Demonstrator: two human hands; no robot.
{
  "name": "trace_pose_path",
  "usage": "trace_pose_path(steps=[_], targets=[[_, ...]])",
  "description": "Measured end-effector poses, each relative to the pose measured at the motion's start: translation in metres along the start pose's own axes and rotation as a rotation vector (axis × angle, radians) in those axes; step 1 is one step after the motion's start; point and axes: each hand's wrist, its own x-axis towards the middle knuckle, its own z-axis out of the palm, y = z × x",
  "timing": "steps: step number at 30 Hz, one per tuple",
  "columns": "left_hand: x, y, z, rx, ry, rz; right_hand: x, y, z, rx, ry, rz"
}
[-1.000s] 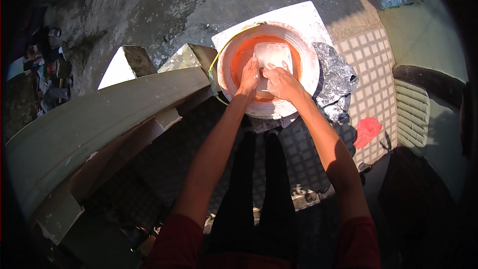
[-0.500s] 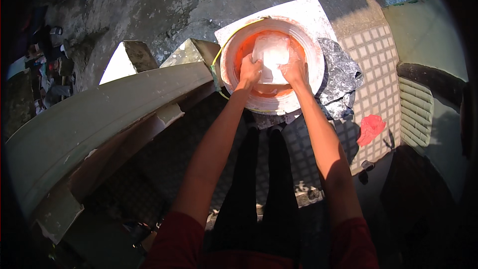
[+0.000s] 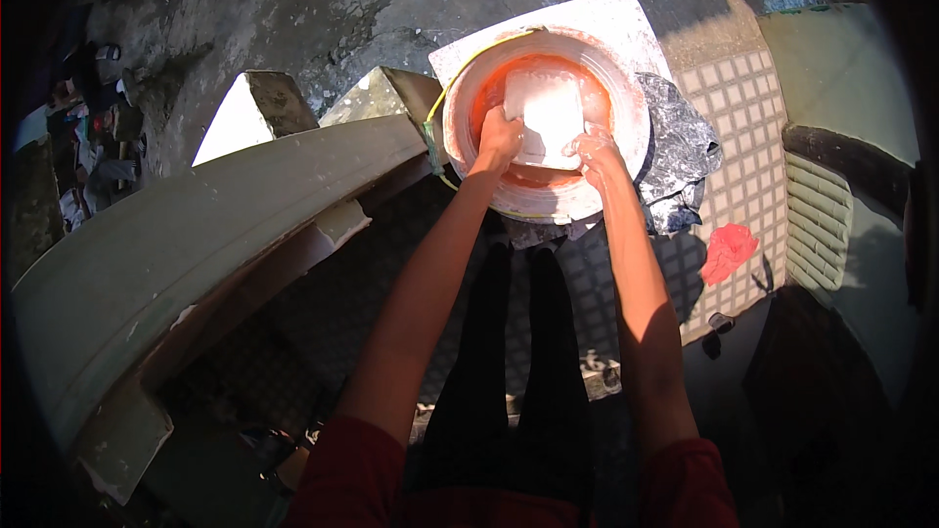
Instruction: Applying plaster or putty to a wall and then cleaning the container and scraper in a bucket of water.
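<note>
A white rectangular piece (image 3: 545, 112), tray-like and too bright for its kind to be certain, tilts inside a large round tub (image 3: 458, 127) whose inside is orange and smeared white. My left hand (image 3: 500, 137) grips the piece by its left edge, the thumb over its face. At the lower right corner, my right hand (image 3: 595, 149) has its fingers curled against the piece, with white residue on them. Reddish-orange liquid (image 3: 544, 178) shows below the piece. The underside of the piece and the fingertips behind it are hidden.
Beneath the tub lies a white board (image 3: 626, 24), with a crumpled dark plastic sheet (image 3: 677, 142) on its right. A red cloth (image 3: 730, 252) rests on the tiled floor (image 3: 736, 103). Along the left runs a pale curved ledge (image 3: 225, 191); a green wall (image 3: 831, 68) stands right.
My right hand has shifted from the piece's right edge to its lower right corner, its fingers now more curled. My left hand keeps its grip. The view has shifted slightly.
</note>
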Motion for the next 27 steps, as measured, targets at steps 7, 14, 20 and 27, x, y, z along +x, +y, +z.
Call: trace_pose_path(steps=[7,14,20,27], targets=[[0.001,0.007,0.007,0.004,0.054,-0.044,0.033,0.027,-0.010,-0.061,0.116,-0.218],[-0.009,0.017,0.019,-0.013,0.022,0.092,0.049,0.024,-0.017,-0.288,0.298,-0.119],[-0.008,0.011,0.001,0.076,0.053,0.174,0.041,0.007,0.022,-0.444,0.416,-0.057],[-0.011,0.002,-0.002,0.108,0.173,0.330,0.076,0.035,0.021,-0.309,0.365,-0.010]])
